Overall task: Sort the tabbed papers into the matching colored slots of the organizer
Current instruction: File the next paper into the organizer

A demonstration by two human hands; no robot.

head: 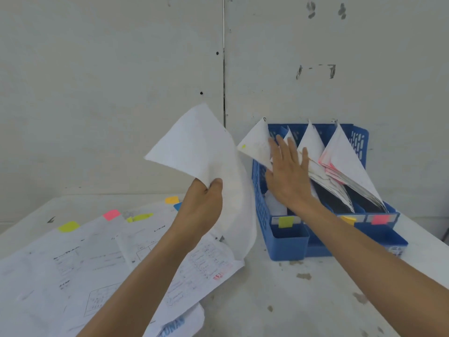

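Note:
My left hand pinches a white sheet and holds it up in the air, left of the blue organizer. Its tab is hidden. My right hand lies flat with straight fingers on the papers in the organizer's left slots, pushing them to the right. The slots carry front labels: yellow-green, orange and pink. Papers with pink edges lean in the right slot. A sheet with a yellow-green tab leans over the organizer's left wall.
A spread of printed papers with pink, yellow-green, orange and blue tabs covers the table's left half. The wall stands right behind the organizer. Bare stained table shows at the front right.

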